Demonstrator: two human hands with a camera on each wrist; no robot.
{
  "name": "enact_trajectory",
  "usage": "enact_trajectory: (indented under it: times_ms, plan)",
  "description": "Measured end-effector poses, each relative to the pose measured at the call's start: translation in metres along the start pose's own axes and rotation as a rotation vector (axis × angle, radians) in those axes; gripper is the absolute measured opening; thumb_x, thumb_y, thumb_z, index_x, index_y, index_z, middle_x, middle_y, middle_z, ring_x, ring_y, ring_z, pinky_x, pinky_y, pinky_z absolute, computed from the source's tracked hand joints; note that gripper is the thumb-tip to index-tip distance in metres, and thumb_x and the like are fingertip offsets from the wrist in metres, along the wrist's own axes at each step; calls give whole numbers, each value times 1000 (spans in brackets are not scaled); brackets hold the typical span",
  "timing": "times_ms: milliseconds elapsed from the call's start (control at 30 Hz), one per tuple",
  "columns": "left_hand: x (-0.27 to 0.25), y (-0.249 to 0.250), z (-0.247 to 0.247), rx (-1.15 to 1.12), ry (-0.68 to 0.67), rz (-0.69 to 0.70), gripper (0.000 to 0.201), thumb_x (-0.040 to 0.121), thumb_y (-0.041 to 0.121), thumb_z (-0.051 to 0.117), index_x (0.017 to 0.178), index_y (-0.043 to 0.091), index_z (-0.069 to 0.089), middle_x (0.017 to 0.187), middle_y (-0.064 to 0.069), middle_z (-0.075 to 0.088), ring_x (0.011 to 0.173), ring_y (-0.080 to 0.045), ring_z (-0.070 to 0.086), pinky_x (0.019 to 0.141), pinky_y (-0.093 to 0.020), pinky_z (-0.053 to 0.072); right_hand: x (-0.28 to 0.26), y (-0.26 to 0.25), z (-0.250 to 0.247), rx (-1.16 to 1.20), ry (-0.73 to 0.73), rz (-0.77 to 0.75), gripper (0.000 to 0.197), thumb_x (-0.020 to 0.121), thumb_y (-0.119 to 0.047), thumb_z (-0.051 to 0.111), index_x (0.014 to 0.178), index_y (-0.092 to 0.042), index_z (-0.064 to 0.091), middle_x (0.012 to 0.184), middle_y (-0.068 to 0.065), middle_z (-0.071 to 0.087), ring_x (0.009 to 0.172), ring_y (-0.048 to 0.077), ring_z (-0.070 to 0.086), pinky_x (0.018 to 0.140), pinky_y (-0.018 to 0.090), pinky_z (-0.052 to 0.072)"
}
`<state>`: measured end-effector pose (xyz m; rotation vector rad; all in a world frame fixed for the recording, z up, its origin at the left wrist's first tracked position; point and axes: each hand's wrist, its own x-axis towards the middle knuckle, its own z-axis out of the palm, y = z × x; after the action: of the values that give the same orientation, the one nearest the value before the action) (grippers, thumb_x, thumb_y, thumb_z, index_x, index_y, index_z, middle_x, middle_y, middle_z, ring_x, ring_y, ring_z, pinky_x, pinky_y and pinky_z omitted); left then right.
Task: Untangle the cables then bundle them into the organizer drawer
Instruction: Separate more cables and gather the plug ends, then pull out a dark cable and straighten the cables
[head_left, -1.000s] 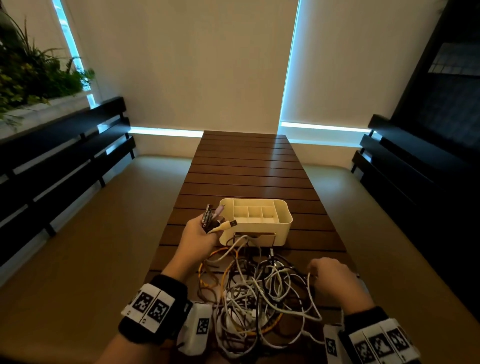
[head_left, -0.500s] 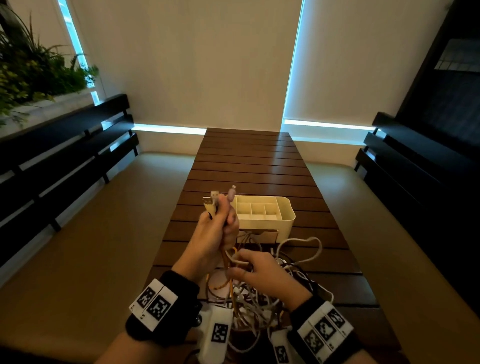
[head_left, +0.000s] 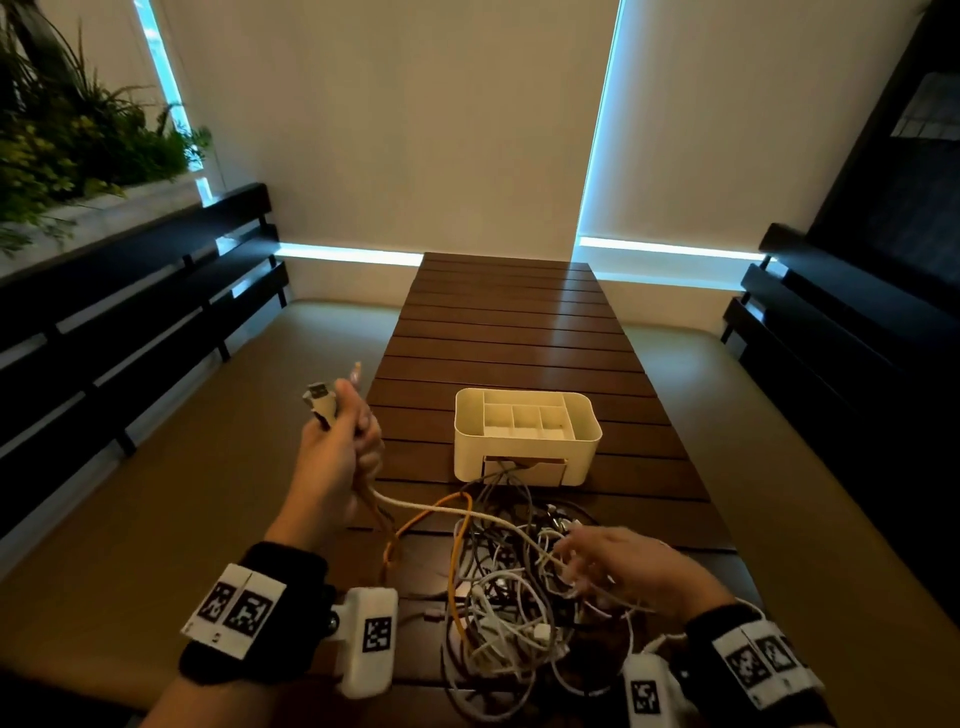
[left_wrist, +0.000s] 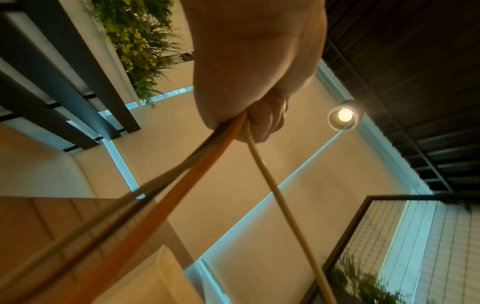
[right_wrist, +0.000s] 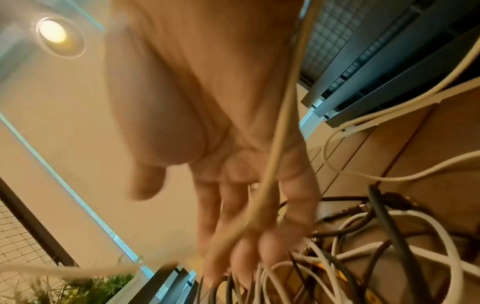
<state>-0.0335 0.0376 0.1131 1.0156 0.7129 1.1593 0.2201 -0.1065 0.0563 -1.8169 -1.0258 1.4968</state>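
My left hand (head_left: 348, 441) is raised left of the white organizer (head_left: 527, 441) and grips several cable ends in a fist. Their plugs (head_left: 319, 402) stick up above the thumb. A cream cable (head_left: 431, 506) and an orange cable (head_left: 441, 506) run from that fist down to the tangle (head_left: 498, 603) on the table's near end. The left wrist view shows the same left hand (left_wrist: 259, 92) with the orange cable (left_wrist: 182, 185) and cream cable (left_wrist: 275, 195) pulled taut. My right hand (head_left: 597, 566) hovers over the tangle's right side with fingers (right_wrist: 233, 236) straight among the cables; the cream cable (right_wrist: 280, 144) crosses its palm.
The organizer's drawer (head_left: 524, 470) faces me, with cables lying just in front of it. The slatted wooden table (head_left: 519, 322) stretches bare beyond the organizer. Tan cushions (head_left: 182, 467) and dark bench backs (head_left: 130, 312) flank both sides. Plants (head_left: 62, 130) stand at the far left.
My left hand has swung left with the cable ends, pulling the cream and orange cables taut. My right hand left its place under the left hand and moved right, onto the tangle.
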Motion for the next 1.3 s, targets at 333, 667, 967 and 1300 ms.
enact_trajectory:
  times_ms: [333,667,967,1300]
  plan:
    - [-22,-57,12,251,-105,-266,35,81,53,46,76,19,50,48,8,28,37,-4,21,35,-16,19,84,-14,8,-332,685,-100,20,91,-8,52,102,-10,68,110,8,64,98,18,56,82,24,44]
    - [-29,-61,19,352,-122,-334,42,87,54,45,63,20,39,49,7,28,43,-8,19,43,-22,16,124,3,18,-623,536,181,26,91,-29,55,104,-8,63,112,12,63,108,29,56,82,33,46]
    - [-22,-76,36,221,-198,-295,17,95,29,51,105,17,57,48,9,30,39,-5,21,37,-18,18,76,-38,26,338,426,-284,13,99,-14,39,100,-11,52,73,3,55,69,15,51,67,27,41]
    - [-23,-73,71,156,-316,-232,11,92,29,53,94,19,54,50,10,30,42,-5,22,37,-16,20,8,-60,25,549,244,-567,26,100,-24,33,97,-12,56,59,-1,39,46,4,34,48,17,30]
